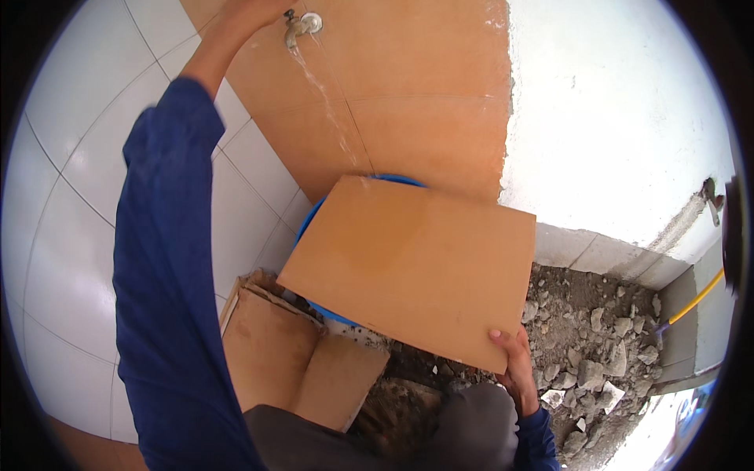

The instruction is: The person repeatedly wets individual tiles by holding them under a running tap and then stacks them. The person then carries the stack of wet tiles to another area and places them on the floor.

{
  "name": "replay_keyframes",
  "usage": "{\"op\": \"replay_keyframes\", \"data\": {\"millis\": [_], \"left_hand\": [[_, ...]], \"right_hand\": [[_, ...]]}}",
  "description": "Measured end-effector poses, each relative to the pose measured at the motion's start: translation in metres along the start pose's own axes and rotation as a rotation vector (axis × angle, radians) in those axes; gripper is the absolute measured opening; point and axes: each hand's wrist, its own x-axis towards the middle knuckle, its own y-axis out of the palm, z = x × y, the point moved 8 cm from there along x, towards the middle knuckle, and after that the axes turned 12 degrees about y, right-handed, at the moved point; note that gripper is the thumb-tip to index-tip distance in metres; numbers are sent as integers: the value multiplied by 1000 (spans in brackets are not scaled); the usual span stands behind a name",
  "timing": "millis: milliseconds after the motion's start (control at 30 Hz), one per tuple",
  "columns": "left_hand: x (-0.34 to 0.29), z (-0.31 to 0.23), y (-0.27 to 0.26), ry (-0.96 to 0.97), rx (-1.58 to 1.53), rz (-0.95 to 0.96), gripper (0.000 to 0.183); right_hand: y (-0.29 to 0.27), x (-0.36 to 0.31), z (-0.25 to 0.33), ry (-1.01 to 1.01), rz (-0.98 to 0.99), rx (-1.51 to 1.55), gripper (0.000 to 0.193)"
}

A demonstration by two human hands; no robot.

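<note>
My right hand [518, 361] grips the near right corner of a large rectangular orange-brown tile [416, 267], thumb on top and fingers beneath. The tile lies tilted over a round blue basin [400, 180], which shows only along its rim. A darker wet patch spreads on the tile's upper left part. At the top edge my left hand [263, 9] reaches to the handle of a wall tap [297, 30], its fingers closed at the handle and partly cut off by the picture. Water [326, 98] streams from the tap down to the tile's far left corner.
An opened cardboard box [275, 337] stands left of my knees. White tiles [71, 196] cover the left wall, orange tiles [424, 63] the one ahead. Broken rubble [589, 369] covers the ground at the right, near a yellow hose [695, 298].
</note>
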Motion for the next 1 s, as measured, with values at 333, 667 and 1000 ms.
{"op": "replay_keyframes", "data": {"millis": [333,667,1000], "left_hand": [[4,-25,4,-4,8,167,34],[-82,-47,-24,-159,-359,24,31],[-444,-65,94,-437,-502,1020,86]], "right_hand": [[4,13,4,71,47,10,40],[-5,20,16,186,41,143,55],[-1,40,30,458,-113,-127,48]]}}
